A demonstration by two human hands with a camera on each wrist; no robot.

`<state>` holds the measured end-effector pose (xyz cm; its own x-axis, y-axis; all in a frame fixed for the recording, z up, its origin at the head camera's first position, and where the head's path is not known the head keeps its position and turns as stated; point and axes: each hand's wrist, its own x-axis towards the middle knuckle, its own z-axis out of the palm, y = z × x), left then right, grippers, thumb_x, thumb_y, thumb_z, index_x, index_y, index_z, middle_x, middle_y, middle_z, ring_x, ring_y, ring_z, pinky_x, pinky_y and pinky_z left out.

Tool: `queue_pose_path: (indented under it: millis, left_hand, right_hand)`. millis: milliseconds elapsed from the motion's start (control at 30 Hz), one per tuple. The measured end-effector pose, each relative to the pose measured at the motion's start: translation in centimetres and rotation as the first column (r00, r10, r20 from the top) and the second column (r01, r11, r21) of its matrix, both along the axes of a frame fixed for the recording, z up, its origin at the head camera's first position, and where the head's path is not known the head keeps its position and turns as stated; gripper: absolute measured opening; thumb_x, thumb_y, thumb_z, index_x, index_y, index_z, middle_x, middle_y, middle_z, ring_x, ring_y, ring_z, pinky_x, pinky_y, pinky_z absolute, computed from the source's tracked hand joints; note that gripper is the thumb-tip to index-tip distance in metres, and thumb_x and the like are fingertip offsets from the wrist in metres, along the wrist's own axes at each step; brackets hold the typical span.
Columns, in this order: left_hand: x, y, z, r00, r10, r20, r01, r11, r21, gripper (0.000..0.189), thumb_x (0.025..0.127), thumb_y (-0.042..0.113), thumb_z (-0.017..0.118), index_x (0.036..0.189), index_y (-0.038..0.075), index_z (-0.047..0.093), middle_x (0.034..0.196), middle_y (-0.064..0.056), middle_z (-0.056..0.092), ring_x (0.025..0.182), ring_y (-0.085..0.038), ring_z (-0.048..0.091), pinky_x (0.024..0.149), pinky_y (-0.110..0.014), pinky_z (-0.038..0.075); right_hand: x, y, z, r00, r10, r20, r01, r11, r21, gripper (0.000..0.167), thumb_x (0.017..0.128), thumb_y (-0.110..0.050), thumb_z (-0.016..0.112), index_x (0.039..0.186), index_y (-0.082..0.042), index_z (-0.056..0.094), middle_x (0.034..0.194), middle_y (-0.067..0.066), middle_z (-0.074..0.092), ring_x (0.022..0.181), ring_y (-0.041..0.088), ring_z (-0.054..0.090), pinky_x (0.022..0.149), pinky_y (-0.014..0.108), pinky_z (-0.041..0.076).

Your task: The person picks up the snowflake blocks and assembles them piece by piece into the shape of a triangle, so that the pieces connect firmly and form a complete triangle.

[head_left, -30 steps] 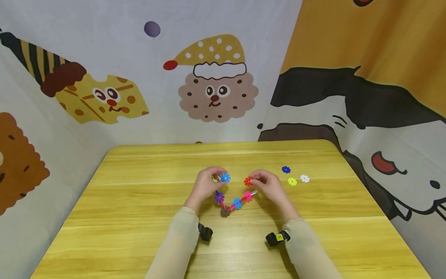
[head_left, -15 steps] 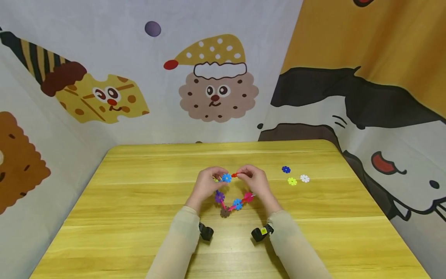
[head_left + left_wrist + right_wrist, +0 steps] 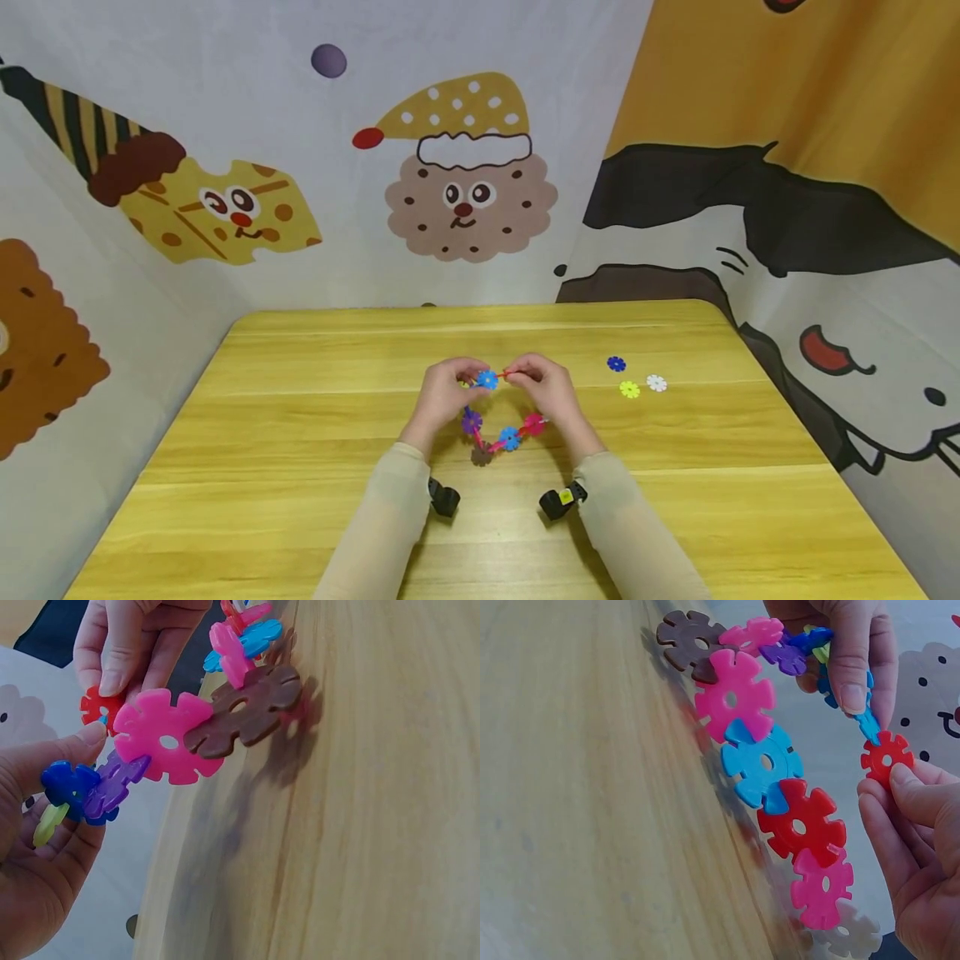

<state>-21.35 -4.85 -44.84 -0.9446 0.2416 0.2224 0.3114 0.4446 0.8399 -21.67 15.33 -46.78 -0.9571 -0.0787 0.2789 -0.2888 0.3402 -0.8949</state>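
Note:
My left hand (image 3: pixel 442 396) pinches a light blue snowflake disc (image 3: pixel 487 380) at one end of a chain of slotted plastic discs. Between the thumb and fingers of my right hand (image 3: pixel 551 393) is a red snowflake disc (image 3: pixel 877 766), its edge right at the light blue disc. From my left hand the chain hangs in a curve through purple (image 3: pixel 471 422), pink (image 3: pixel 150 720) and brown (image 3: pixel 270 691) discs. It continues through pink, blue (image 3: pixel 742 766), red (image 3: pixel 817 806) and pink discs to a white disc (image 3: pixel 862 941) at the other end, below my right hand.
Three loose snowflake discs lie to the right on the wooden table (image 3: pixel 300 500): dark blue (image 3: pixel 616 364), yellow-green (image 3: pixel 629 389) and white (image 3: pixel 657 383). A cartoon-printed curtain (image 3: pixel 300 283) stands behind the table. A black wrist camera (image 3: pixel 444 498) sits on each sleeve.
My right hand has moved left with the red disc and turned it edge-on, bringing it up to the light blue disc. The left hand has stayed nearly in place.

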Motion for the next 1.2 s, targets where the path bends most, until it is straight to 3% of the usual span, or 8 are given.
queue_pose_path:
  millis: [167,433,633,767,900,1067,1200]
  left_hand:
    - [0.2,0.2,0.0,1.000,0.015,-0.024,-0.015,1.000,-0.011,0.025,0.082,0.009,0.082,0.106,0.008,0.076,0.096,-0.001,0.072,0.087,-0.018,0.064,0.074,-0.032,0.055]
    - [0.3,0.4,-0.2,0.999,0.038,-0.008,-0.038,0.999,0.006,0.026,0.081,0.007,0.082,0.106,0.006,0.077,0.099,-0.004,0.072,0.088,-0.018,0.064,0.070,-0.029,0.055]
    - [0.3,0.1,-0.1,0.999,0.003,-0.041,-0.004,1.000,-0.025,0.028,0.082,0.008,0.081,0.109,0.006,0.075,0.103,-0.005,0.070,0.090,-0.022,0.063,0.073,-0.032,0.054]
    - [0.2,0.3,0.4,0.997,-0.034,-0.069,0.028,0.996,-0.085,0.027,0.084,0.011,0.080,0.111,0.007,0.074,0.109,-0.006,0.069,0.093,-0.022,0.062,0.074,-0.034,0.054]
    - [0.0,0.5,0.9,0.995,-0.034,-0.091,0.024,0.994,-0.108,0.023,0.084,0.010,0.080,0.106,0.007,0.075,0.104,-0.006,0.069,0.091,-0.023,0.063,0.074,-0.035,0.054]
    - [-0.1,0.7,1.1,0.994,-0.031,-0.102,0.022,0.996,-0.086,0.017,0.084,0.007,0.079,0.101,0.006,0.075,0.098,-0.006,0.069,0.088,-0.030,0.064,0.070,-0.035,0.053]
    - [-0.1,0.6,1.0,0.993,-0.029,-0.117,0.021,0.998,-0.066,0.014,0.085,0.004,0.078,0.098,0.006,0.076,0.096,-0.006,0.069,0.084,-0.029,0.064,0.068,-0.033,0.053]
  right_hand:
    - [0.0,-0.1,0.0,1.000,0.030,0.009,-0.029,0.997,-0.074,0.004,0.090,-0.006,0.071,0.092,-0.003,0.072,0.089,0.012,0.073,0.083,0.024,0.070,0.074,0.028,0.058]
    - [-0.1,-0.5,-0.3,0.998,0.061,0.027,-0.055,0.985,-0.164,0.003,0.088,0.003,0.069,0.090,0.004,0.071,0.088,0.015,0.072,0.080,0.019,0.071,0.075,0.031,0.059]
    - [-0.1,-0.6,-0.3,0.998,0.061,0.001,-0.061,0.992,-0.110,0.003,0.088,0.000,0.071,0.091,0.000,0.072,0.087,0.012,0.073,0.081,0.019,0.070,0.073,0.029,0.058]
    - [0.0,-0.6,-0.2,0.999,0.033,-0.025,-0.034,0.998,-0.045,0.004,0.087,-0.003,0.074,0.091,-0.002,0.072,0.087,0.009,0.073,0.079,0.018,0.069,0.071,0.027,0.057]
    - [0.1,-0.6,0.0,0.999,0.019,-0.033,-0.020,1.000,-0.006,0.007,0.087,-0.004,0.074,0.093,-0.004,0.071,0.089,0.008,0.073,0.081,0.018,0.068,0.072,0.028,0.055]
    - [0.2,-0.4,0.2,0.998,0.062,-0.009,-0.062,0.998,-0.013,0.014,0.090,-0.006,0.072,0.103,-0.005,0.069,0.097,0.009,0.073,0.087,0.023,0.069,0.076,0.028,0.056]
    - [0.9,0.4,1.1,0.995,0.099,-0.006,-0.100,0.994,-0.039,0.021,0.091,-0.003,0.070,0.111,0.001,0.067,0.104,0.017,0.072,0.094,0.031,0.068,0.081,0.029,0.055]
